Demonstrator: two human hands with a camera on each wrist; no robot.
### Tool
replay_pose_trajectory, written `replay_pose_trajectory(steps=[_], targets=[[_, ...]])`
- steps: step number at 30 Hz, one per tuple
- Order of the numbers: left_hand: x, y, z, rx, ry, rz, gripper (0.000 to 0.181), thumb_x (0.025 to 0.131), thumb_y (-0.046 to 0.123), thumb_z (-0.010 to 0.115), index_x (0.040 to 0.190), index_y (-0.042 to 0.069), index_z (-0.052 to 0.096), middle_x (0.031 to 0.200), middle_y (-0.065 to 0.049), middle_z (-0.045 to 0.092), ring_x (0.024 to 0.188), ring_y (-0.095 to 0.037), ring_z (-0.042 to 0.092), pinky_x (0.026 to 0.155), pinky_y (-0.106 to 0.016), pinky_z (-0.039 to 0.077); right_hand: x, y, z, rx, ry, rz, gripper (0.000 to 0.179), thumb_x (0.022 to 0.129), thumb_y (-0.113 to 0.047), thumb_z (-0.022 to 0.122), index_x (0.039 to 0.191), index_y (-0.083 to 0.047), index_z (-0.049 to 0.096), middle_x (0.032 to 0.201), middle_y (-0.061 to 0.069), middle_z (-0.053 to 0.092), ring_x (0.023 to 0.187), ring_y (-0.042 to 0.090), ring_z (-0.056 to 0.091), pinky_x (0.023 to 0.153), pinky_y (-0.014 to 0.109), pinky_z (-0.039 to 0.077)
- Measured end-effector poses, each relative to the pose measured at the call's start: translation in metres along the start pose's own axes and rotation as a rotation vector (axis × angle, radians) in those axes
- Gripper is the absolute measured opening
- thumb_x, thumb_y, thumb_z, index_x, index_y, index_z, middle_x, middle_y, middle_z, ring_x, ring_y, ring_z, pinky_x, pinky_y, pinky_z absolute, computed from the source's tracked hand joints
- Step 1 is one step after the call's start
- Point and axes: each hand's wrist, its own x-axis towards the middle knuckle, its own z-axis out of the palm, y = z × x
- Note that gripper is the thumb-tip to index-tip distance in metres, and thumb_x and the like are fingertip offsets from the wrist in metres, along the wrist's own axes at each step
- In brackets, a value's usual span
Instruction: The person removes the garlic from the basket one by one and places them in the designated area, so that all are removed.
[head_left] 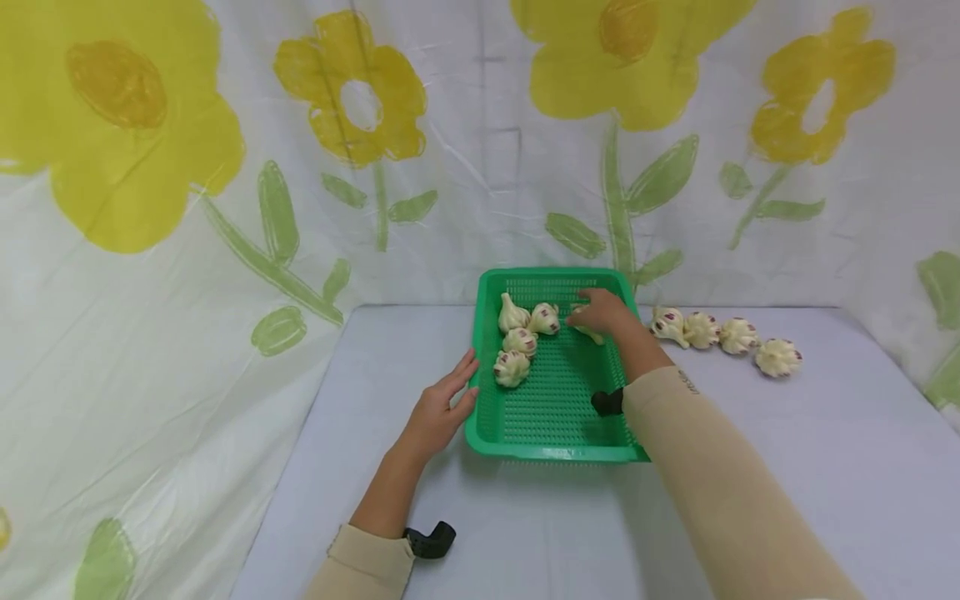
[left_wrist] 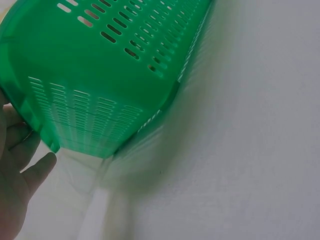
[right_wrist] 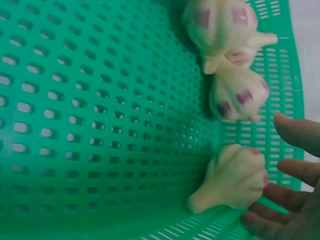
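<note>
Left hand flat against green basket rim, right hand inside over a garlic bulb, perhaps touching it, four garlic bulbs on table

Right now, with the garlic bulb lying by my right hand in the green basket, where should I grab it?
Grip the garlic bulb round its fat rounded body, coming from above on the side of your right hand, whose fingertips already touch that end. It lies on its side with the thin stem pointing away from the hand, and the basket wall stands close behind, so a side approach looks cramped.
</note>
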Motion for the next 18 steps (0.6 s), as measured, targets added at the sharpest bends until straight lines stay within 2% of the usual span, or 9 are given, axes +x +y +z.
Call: replay_pose_trajectory(steps=[3,9,18], targets=[[0.0,0.001,0.001,-0.003,0.005,0.013,0.051,0.103,0.027,0.051,0.15,0.009,0.041,0.16,0.003,0.03,0.145,-0.016,0.033,0.115,-0.041,0.035,0.0,0.003,0.005,0.017,0.033,0.012,0.072,0.096,-0.031,0.062,0.152,0.001,0.031,0.153,0.028,0.033,0.138,0.047,0.034,0.11,0.06,0.036],[0.002,0.005,0.0,-0.006,0.012,0.009,0.05,0.103,0.027,0.051,0.149,0.008,0.042,0.16,0.003,0.031,0.145,-0.016,0.033,0.115,-0.042,0.034,-0.001,0.004,0.009,0.03,0.051,-0.006,0.054,0.096,-0.03,0.062,0.141,-0.001,0.05,0.14,0.027,0.049,0.125,0.043,0.05,0.099,0.055,0.047],[0.0,0.003,0.002,-0.008,0.012,-0.01,0.05,0.103,0.026,0.052,0.15,0.011,0.042,0.159,0.009,0.03,0.144,-0.013,0.033,0.116,-0.039,0.034,-0.001,0.009,0.015,0.039,0.031,-0.022,0.041,0.095,-0.025,0.066,0.13,-0.007,0.059,0.139,0.023,0.052,0.125,0.041,0.051,0.097,0.052,0.05]])
